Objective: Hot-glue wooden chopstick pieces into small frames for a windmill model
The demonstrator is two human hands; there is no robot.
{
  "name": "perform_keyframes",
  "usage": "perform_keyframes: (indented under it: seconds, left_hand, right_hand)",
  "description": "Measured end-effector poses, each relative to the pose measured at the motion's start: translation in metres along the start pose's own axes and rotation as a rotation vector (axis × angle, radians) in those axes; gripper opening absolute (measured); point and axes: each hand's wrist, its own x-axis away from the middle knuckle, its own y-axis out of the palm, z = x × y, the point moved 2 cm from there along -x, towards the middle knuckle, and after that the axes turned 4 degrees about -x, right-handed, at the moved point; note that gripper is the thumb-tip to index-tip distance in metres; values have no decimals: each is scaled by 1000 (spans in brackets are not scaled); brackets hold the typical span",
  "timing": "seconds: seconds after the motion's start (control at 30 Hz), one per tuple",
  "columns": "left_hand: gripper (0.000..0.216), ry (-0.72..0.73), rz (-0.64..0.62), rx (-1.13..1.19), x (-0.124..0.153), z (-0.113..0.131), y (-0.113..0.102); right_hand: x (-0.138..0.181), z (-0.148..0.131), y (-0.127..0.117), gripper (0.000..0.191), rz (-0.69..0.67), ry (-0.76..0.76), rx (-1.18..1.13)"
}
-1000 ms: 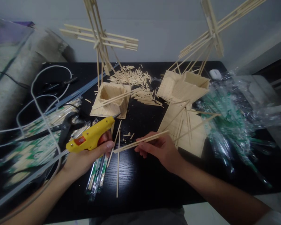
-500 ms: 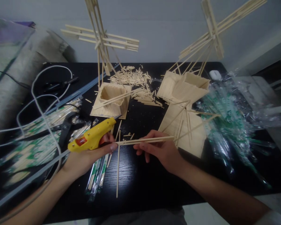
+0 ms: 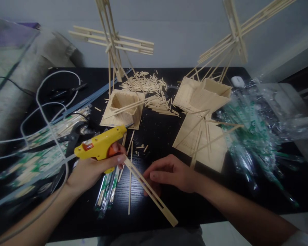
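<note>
Here, left hand [image 3: 99, 166] holds glue gun [image 3: 101, 145], strip [image 3: 170, 217].

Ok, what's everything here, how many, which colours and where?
Plastic glue gun: one, yellow, front left
Slotted wooden strip: one, pale, front
Wooden windmill models: two, pale, back
Short wooden sticks: many, pale, between models
Long wooden sticks: several, pale, scattered
Flat wooden panel: one, pale, right
Wrapped stick packs: several, green, left
Plastic wrappers: many, greenish, right
Looping cable: unclear, white, left
Thin rods: several, bluish, left
Handled tools: some, black, left
Rounded case: one, white, back
Shiny table: one, black, underneath
Left hand: one, bare, holding gun, strip
Right hand: one, bare, beside strip
</note>
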Motion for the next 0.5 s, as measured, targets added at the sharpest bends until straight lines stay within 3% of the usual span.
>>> perform_keyframes:
  seconds: [0.17, 0.27, 0.5]
  left_hand:
    - [31, 27, 35, -118, -1, 1, 3]
    - [33, 91, 84, -209, 0, 3, 0]
    - [58, 191, 107, -212, 1, 2, -10]
  right_hand:
    - [0, 2, 3, 35, 32, 87, 192]
    - [0, 2, 4, 36, 87, 88, 191]
    - [-3, 0, 0, 35, 352, -137, 198]
